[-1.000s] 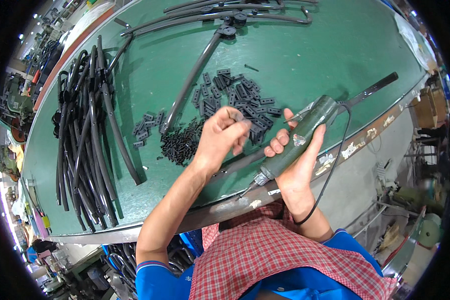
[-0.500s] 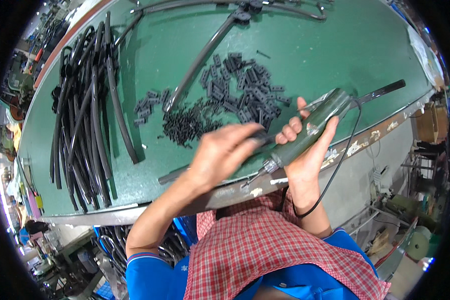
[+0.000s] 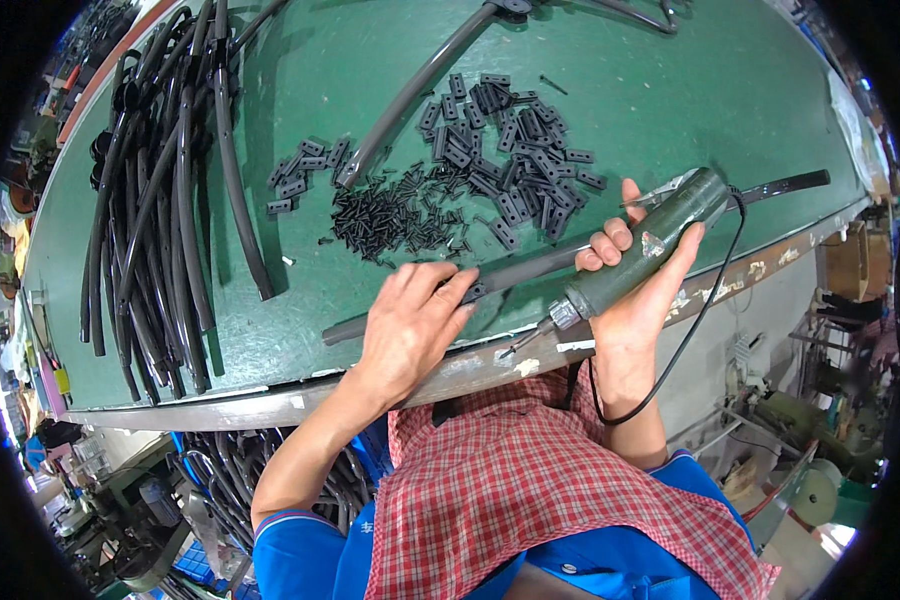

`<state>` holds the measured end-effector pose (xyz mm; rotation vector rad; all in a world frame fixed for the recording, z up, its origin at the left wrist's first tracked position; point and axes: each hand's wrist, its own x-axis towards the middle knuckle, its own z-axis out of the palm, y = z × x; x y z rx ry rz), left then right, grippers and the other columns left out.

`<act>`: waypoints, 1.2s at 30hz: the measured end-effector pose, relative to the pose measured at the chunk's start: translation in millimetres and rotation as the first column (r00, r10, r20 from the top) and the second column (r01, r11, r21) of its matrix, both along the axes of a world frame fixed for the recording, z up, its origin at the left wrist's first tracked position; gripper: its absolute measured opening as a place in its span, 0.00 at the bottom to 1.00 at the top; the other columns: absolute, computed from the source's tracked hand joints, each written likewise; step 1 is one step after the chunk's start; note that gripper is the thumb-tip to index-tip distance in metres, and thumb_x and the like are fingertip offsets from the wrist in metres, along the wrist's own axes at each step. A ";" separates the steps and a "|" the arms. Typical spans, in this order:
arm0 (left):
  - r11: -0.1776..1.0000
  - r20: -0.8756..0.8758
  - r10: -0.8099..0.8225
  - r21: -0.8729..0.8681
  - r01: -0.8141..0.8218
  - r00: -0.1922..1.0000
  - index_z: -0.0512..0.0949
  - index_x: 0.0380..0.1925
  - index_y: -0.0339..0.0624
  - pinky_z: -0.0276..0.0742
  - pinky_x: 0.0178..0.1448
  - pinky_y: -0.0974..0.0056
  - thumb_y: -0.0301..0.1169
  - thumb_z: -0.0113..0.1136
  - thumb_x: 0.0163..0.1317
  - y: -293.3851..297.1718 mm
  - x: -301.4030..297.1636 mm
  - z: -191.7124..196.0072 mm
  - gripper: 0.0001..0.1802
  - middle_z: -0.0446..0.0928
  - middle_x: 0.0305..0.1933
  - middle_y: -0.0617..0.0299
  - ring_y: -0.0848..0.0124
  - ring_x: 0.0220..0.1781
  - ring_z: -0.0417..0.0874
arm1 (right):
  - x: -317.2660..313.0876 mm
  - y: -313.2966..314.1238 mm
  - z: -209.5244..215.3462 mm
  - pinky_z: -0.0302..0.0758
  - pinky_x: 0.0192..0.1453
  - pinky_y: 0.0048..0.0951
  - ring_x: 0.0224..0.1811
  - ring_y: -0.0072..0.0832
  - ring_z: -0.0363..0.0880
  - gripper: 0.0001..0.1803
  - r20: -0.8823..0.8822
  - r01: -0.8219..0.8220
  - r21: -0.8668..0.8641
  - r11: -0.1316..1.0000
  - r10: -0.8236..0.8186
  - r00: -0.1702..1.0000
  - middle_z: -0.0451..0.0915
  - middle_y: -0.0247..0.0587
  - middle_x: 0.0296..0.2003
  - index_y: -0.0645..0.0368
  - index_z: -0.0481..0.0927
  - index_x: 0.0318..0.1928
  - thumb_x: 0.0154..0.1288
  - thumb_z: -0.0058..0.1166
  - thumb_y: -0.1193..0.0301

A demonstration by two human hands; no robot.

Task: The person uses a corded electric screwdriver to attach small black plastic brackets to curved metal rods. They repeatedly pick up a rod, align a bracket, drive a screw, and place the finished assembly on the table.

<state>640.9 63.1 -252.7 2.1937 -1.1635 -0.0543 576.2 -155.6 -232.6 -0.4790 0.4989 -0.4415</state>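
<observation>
My right hand (image 3: pixel 630 300) grips a dark green cylindrical power screwdriver (image 3: pixel 642 252), bit end pointing toward me, with a black cable (image 3: pixel 705 300) looping off its back. My left hand (image 3: pixel 410 325) lies on a long black strip (image 3: pixel 530 268) that runs along the near edge of the green table (image 3: pixel 670 90), fingers pinching it near a small fitting. Just beyond the hands lie a heap of small black pins (image 3: pixel 395 215) and a spread of small black clips (image 3: pixel 515 150).
A pile of long curved black strips (image 3: pixel 160 200) fills the table's left side. Another long black arm (image 3: pixel 420 85) lies diagonally at the back. More black strips (image 3: pixel 240 470) hang under the table. I wear a red checked apron (image 3: pixel 530 500).
My left hand moved from the pile of small parts back toward me and down onto the long strip at the table edge. The right hand kept holding the screwdriver.
</observation>
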 end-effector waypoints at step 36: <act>0.994 -0.137 0.013 -0.107 -0.028 0.991 0.77 0.47 0.38 0.78 0.41 0.58 0.29 0.64 0.55 7.4 0.5 -20.1 0.18 0.76 0.40 0.57 0.58 0.39 0.79 | 78.7 52.5 7.2 0.69 0.28 0.34 0.23 0.29 0.71 0.59 0.270 0.001 -0.681 0.733 0.250 0.930 0.71 0.36 0.25 0.63 0.58 0.65 0.48 0.48 0.25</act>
